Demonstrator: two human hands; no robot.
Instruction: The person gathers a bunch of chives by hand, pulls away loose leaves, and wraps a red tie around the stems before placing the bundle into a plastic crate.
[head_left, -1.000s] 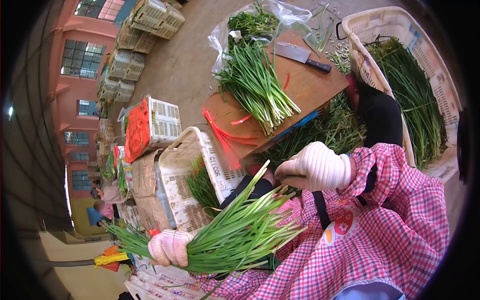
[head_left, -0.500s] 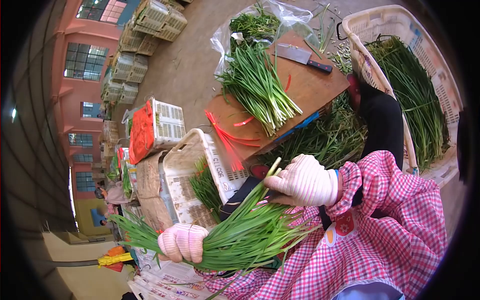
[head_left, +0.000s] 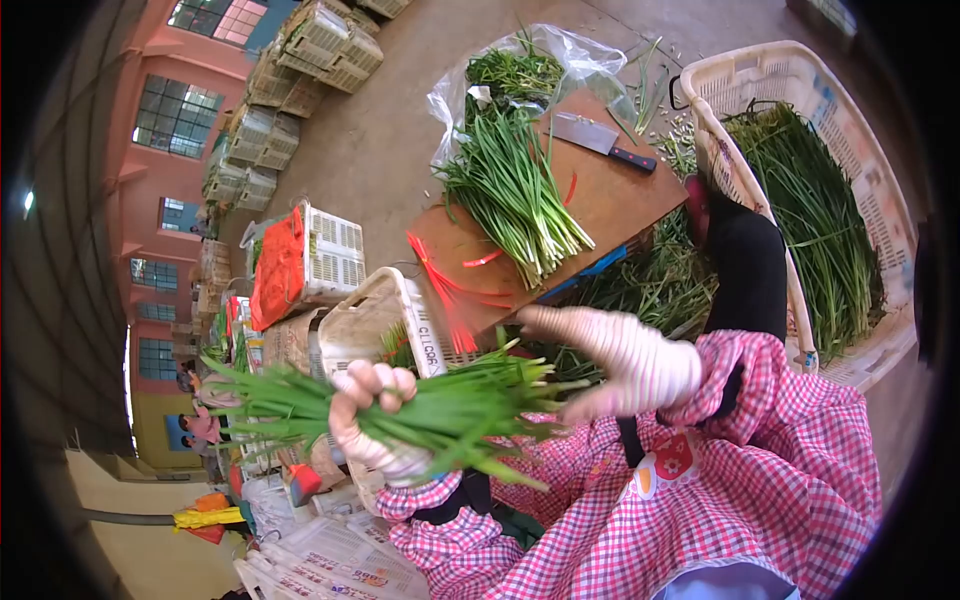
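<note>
My left hand (head_left: 375,420), in a pale glove, is wrapped round a bunch of garlic chives (head_left: 450,400) held across my lap. Its leaf tips fan out to the left and its cut stem ends point right. Beside those ends my gloved right hand (head_left: 635,362) has thumb and fingers spread, slightly blurred, with nothing seen between them. In front, another pile of chives (head_left: 515,190) lies on a brown board (head_left: 620,200). A cleaver (head_left: 600,140) with a dark handle rests there too, near red ties (head_left: 450,290) at the board's left corner.
A white crate (head_left: 750,165) of long chives stands at my right, another crate (head_left: 400,300) at front left. Loose leaves (head_left: 650,290) lie beneath the board. A plastic bag (head_left: 590,65) of greens sits behind. Stacked crates (head_left: 325,50) line the wall; people (head_left: 200,425) are far left.
My right hand has let go of the stems and spread its fingers. The left hand has turned over and drawn the bunch up and together; its stem ends now lie more level.
</note>
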